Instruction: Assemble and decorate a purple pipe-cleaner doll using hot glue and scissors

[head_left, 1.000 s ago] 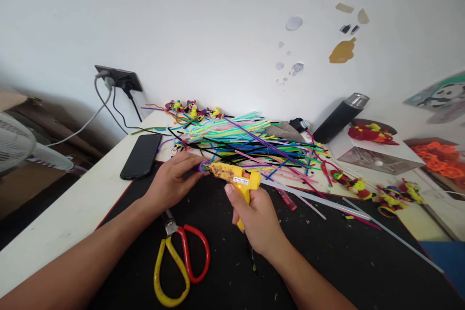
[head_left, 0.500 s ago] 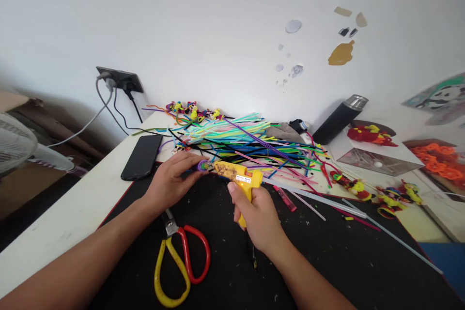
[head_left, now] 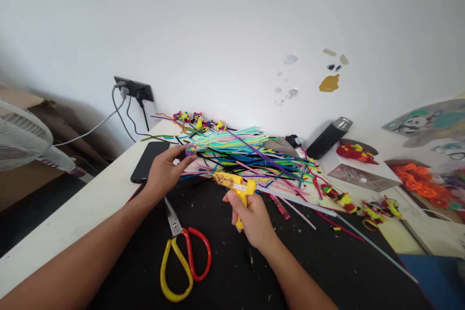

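Note:
Between thumb and fingers, my left hand (head_left: pixel 165 169) pinches a small purple piece (head_left: pixel 190 149) with green and yellow on it, seemingly made of pipe cleaner. My right hand (head_left: pixel 252 215) is wrapped round the grip of a yellow glue gun (head_left: pixel 234 181), whose nozzle points left, apart from the purple piece. A long clear glue stick (head_left: pixel 296 198) runs out of the gun's back. Below my left hand, scissors (head_left: pixel 176 227) with one yellow and one red handle lie on the black mat (head_left: pixel 225 271).
A heap of coloured pipe cleaners (head_left: pixel 250 150) spreads behind my hands. A black phone (head_left: pixel 148 161) lies at left, near a fan (head_left: pixel 23 135) and a wall socket (head_left: pixel 134 88). Small figures (head_left: pixel 339 198), a dark flask (head_left: pixel 329 138) and a box (head_left: pixel 363 177) stand at right.
My left hand has drawn the purple piece up and left, away from the glue gun's nozzle. The gun sits slightly lower in view, and the camera has tilted up.

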